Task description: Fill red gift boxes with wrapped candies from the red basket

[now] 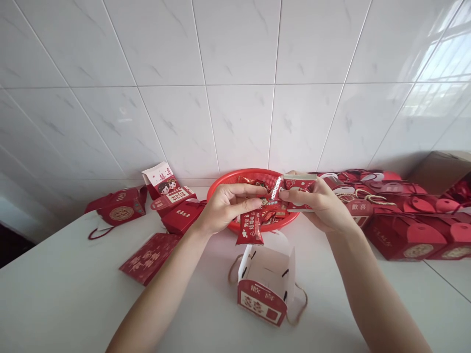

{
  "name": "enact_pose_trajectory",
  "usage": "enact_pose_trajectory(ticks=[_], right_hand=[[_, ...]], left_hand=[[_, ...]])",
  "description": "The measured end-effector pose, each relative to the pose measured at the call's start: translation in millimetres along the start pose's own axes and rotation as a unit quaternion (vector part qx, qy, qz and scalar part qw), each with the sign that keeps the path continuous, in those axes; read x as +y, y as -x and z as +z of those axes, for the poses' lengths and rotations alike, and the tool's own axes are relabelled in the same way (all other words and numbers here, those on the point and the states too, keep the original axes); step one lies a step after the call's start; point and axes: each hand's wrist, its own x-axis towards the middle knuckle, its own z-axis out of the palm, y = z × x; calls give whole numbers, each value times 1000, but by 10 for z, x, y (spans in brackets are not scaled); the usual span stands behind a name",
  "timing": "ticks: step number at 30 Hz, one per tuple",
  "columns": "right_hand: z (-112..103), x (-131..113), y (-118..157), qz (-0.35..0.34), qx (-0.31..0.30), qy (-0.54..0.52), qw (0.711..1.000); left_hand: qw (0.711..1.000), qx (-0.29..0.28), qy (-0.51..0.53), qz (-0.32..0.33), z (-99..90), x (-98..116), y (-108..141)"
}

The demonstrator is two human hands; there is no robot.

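Steep dotted strip (276,188), top rightward — beside red packet (297,185) in right fingers (302,198).

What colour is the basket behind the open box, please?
The basket is bright red, clearest in the head view.

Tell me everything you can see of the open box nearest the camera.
The box looks like card, with a red front, pale characters and a curved top edge. Its inside is white, with dark marks along the walls. It stands open-topped on the white table, nearer than the red basket. Brown rope droops at both sides. The left hand and right hand are clear of it.
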Motion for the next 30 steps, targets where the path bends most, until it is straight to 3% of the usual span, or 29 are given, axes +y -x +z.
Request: enact_pose_trajectory(ticks=[8,15,22,25,30], right_hand=[[-114,-85,71,-48,-48,139,988],[-128,-144,111,-52,-21,183,981],[-73,-185,143,-60,-33,205,976],[-72,-179,152,-65,-46,219,972],[-46,-197,180,-63,-87,240,965]], left_hand=[[990,-104,-96,-19,73,62,89],[941,-229,-250,15,149,75,119],[927,-239,-288,-18,86,78,139],[907,-263,-327,-17,64,122,145],[864,-233,-445,-40,18,252,214]])
